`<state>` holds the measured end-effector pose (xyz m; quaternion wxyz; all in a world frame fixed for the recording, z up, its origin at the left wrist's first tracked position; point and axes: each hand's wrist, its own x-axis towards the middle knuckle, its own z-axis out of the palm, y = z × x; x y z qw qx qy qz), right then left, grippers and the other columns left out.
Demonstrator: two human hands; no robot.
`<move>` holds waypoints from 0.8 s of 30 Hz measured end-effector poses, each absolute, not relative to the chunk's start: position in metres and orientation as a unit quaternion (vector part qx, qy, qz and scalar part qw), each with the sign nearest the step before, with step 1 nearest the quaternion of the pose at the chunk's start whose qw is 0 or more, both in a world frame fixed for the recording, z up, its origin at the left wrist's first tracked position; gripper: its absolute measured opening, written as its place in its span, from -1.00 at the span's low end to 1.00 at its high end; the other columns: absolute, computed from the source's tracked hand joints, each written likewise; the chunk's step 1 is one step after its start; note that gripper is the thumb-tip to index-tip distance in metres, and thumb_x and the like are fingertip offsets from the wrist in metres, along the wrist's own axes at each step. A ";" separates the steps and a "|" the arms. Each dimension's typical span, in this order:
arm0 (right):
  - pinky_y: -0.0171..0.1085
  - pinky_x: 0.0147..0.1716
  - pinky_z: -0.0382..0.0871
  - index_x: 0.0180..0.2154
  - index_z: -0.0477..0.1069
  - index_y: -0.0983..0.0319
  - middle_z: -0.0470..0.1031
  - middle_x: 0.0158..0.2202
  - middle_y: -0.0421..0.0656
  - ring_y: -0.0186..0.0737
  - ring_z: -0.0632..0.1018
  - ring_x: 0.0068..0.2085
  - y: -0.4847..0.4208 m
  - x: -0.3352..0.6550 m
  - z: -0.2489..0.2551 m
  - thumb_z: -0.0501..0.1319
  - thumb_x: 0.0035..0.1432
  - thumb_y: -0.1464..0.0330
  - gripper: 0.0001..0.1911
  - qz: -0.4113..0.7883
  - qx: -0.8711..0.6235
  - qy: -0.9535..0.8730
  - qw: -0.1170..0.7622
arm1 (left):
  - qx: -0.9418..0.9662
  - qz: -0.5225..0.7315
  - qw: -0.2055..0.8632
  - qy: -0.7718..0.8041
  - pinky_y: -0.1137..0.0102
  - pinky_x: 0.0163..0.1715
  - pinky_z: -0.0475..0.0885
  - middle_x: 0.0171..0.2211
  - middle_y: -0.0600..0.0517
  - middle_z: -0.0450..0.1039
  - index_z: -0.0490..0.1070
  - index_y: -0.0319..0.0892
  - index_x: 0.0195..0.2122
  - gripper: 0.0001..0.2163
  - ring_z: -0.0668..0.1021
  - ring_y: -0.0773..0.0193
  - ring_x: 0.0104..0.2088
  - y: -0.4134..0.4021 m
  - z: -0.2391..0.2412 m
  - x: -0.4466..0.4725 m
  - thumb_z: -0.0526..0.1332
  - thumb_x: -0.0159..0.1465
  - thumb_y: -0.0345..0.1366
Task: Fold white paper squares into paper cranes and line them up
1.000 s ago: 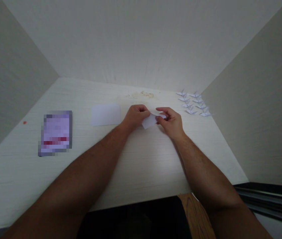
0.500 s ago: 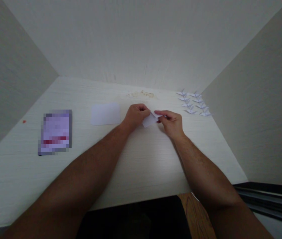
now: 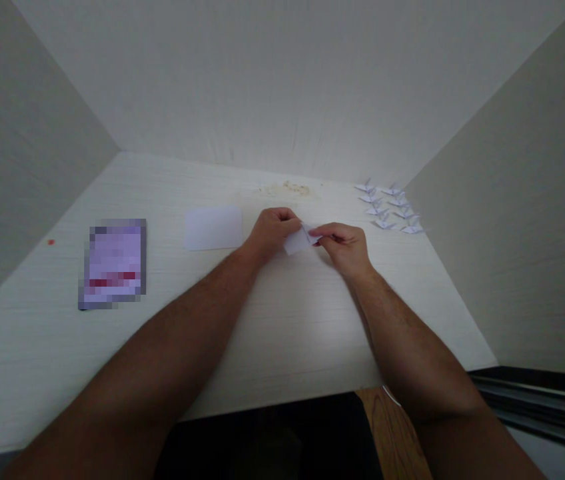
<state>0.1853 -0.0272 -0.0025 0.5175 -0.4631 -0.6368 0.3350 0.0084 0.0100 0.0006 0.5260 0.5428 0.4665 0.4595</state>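
A small piece of folded white paper (image 3: 296,244) is held between my two hands, above the middle of the table. My left hand (image 3: 273,230) pinches its upper left side between thumb and fingers. On its right side, my right hand (image 3: 345,245) grips a folded flap with the thumb and index finger. Part of the paper is covered by the fingers. Just left of my left hand lies a stack or sheet of white paper (image 3: 212,228), flat on the table; how many sheets it has I cannot tell.
Several white paper cranes (image 3: 393,208) stand in two columns at the back right of the pale table (image 3: 282,347). On the left lies a blurred, tablet-like device (image 3: 112,263), with a small red bit (image 3: 51,242) beyond it. Walls enclose the back and both sides.
The flap under my right fingers has come down flatter against the paper, and the right fingertips have shifted slightly. My left hand keeps its pinch in nearly the same spot.
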 end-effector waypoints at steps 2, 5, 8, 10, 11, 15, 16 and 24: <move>-0.23 -0.29 0.53 -0.36 0.67 0.10 0.66 -0.38 -0.23 -0.27 0.61 -0.36 -0.026 0.187 -0.004 0.25 -0.01 0.45 -0.77 0.330 -0.459 -0.646 0.514 | 0.543 0.457 0.526 0.468 0.46 -0.60 0.19 -0.63 0.13 0.29 0.39 -0.19 -0.56 -0.89 0.33 0.39 -0.59 0.011 0.000 0.008 0.25 -0.03 -0.26; -0.22 -0.25 0.52 -0.34 0.67 0.09 0.66 -0.35 -0.21 -0.26 0.62 -0.33 -0.025 0.189 -0.005 0.26 -0.01 0.46 -0.76 0.320 -0.452 -0.661 0.507 | 0.543 0.460 0.528 0.463 0.46 -0.59 0.20 -0.62 0.13 0.30 0.39 -0.19 -0.56 -0.88 0.33 0.39 -0.59 0.011 -0.001 0.008 0.25 -0.03 -0.26; -0.22 -0.25 0.51 -0.33 0.67 0.09 0.66 -0.33 -0.21 -0.26 0.61 -0.32 -0.024 0.191 -0.005 0.25 -0.01 0.46 -0.75 0.305 -0.455 -0.674 0.495 | 0.546 0.457 0.535 0.455 0.47 -0.59 0.21 -0.62 0.13 0.30 0.39 -0.19 -0.56 -0.88 0.33 0.40 -0.59 0.011 0.000 0.007 0.26 -0.03 -0.25; -0.22 -0.26 0.51 -0.34 0.67 0.09 0.66 -0.33 -0.20 -0.25 0.61 -0.32 -0.024 0.192 -0.004 0.24 -0.01 0.46 -0.75 0.296 -0.458 -0.678 0.492 | 0.548 0.452 0.539 0.452 0.47 -0.58 0.22 -0.61 0.13 0.31 0.40 -0.20 -0.55 -0.85 0.34 0.40 -0.58 0.009 0.001 0.008 0.27 -0.03 -0.23; -0.21 -0.26 0.51 -0.34 0.67 0.09 0.66 -0.34 -0.20 -0.25 0.61 -0.33 -0.024 0.193 -0.004 0.24 0.00 0.45 -0.75 0.293 -0.459 -0.679 0.493 | 0.550 0.451 0.540 0.450 0.47 -0.57 0.23 -0.61 0.12 0.33 0.41 -0.20 -0.54 -0.84 0.35 0.41 -0.58 0.008 0.002 0.008 0.29 -0.03 -0.21; -0.22 -0.26 0.52 -0.35 0.66 0.10 0.66 -0.33 -0.20 -0.25 0.62 -0.31 -0.023 0.192 -0.003 0.25 -0.01 0.44 -0.78 0.296 -0.453 -0.678 0.497 | 0.560 0.443 0.540 0.446 0.48 -0.57 0.24 -0.59 0.12 0.37 0.43 -0.22 -0.50 -0.78 0.36 0.42 -0.58 0.006 0.004 0.008 0.37 -0.06 -0.19; -0.22 -0.27 0.52 -0.34 0.66 0.11 0.65 -0.33 -0.20 -0.25 0.62 -0.32 -0.023 0.191 -0.003 0.26 -0.02 0.43 -0.78 0.305 -0.452 -0.671 0.503 | 0.558 0.443 0.542 0.446 0.47 -0.57 0.24 -0.60 0.12 0.37 0.44 -0.22 -0.50 -0.78 0.36 0.42 -0.59 0.006 0.004 0.008 0.38 -0.07 -0.19; -0.30 -0.47 0.50 -0.40 0.49 0.18 0.52 -0.54 -0.27 -0.33 0.56 -0.51 -0.024 0.186 0.007 0.35 -0.05 0.31 -0.87 0.398 -0.471 -0.587 0.525 | 0.544 0.441 0.543 0.464 0.47 -0.58 0.25 -0.61 0.12 0.37 0.44 -0.22 -0.49 -0.81 0.37 0.41 -0.61 0.007 0.004 0.008 0.36 -0.05 -0.22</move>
